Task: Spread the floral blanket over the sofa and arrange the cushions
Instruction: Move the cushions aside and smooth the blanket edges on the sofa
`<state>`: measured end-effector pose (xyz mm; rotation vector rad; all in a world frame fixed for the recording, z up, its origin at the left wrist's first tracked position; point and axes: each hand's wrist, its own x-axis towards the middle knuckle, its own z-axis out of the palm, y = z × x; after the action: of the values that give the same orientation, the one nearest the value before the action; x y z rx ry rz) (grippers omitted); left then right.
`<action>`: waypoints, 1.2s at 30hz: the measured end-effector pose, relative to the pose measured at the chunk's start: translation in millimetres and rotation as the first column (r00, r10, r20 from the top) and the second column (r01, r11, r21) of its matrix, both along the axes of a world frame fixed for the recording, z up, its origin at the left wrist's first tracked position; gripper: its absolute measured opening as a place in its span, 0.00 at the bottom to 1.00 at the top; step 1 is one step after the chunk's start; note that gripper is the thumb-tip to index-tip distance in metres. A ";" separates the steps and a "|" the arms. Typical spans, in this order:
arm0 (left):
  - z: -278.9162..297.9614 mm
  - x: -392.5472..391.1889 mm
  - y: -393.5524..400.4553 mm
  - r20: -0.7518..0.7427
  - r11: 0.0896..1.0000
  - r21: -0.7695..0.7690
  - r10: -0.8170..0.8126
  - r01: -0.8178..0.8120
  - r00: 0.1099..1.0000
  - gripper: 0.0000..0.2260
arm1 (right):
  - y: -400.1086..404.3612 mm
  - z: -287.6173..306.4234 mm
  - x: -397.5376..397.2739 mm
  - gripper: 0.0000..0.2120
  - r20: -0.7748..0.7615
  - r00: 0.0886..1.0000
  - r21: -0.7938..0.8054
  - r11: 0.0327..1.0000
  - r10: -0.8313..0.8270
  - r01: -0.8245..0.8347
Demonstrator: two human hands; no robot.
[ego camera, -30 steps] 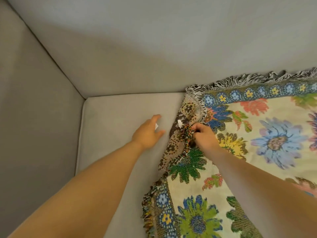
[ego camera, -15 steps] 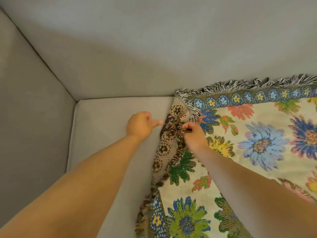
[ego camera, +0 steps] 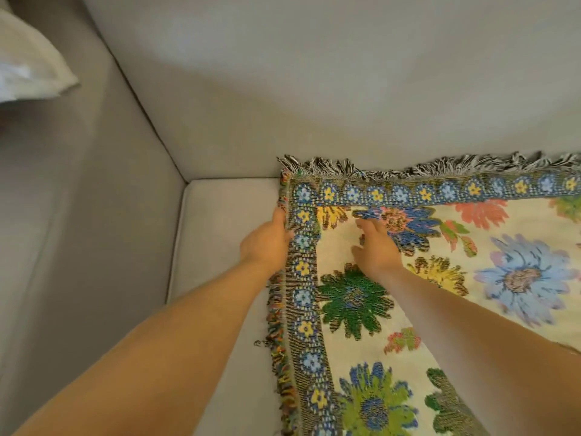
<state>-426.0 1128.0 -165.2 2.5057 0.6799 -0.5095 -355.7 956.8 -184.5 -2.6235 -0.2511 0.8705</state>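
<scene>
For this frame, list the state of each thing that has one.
floral blanket: lying flat on the seat, corner unfolded
left hand: gripping the blanket's left edge
right hand: open, fingers resting on the blanket
sofa seat cushion: partly uncovered at left
cushion: on the armrest, upper left

floral blanket (ego camera: 361, 300) – cream, blue border, multicoloured flowers | sofa (ego camera: 220, 121) – plain grey | cushion (ego camera: 28, 64) – off-white

Sofa (ego camera: 220, 247): grey fabric, corner section. Backrest (ego camera: 345, 89) across top of view, armrest (ego camera: 78, 215) at left, seat cushion (ego camera: 217, 234) pale grey w/ piped edge. Soft light patch on upper backrest. White pillow (ego camera: 28, 64) top-left on armrest, partly out of view.
</scene>
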 end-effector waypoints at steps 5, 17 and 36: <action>-30.6 -11.2 -17.1 -0.176 0.999 0.045 0.027 -0.019 0.984 0.16 | -1.4 -11.5 9.4 0.28 0.029 0.998 -0.145 0.988 0.059 -0.054; -12.0 -29.2 66.3 -0.155 0.939 0.278 0.252 -0.203 0.955 0.14 | 83.2 -0.6 5.8 0.18 0.010 0.985 0.207 0.964 0.170 -0.168; -44.6 -9.3 90.2 0.038 0.916 0.226 0.333 -0.333 0.942 0.13 | 67.5 -21.7 37.1 0.13 0.137 0.967 -0.163 0.968 0.214 -0.191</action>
<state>-435.3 1218.2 -209.8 2.5182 1.2007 -0.3209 -318.5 1024.2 -206.3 -2.8468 -0.5231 0.7773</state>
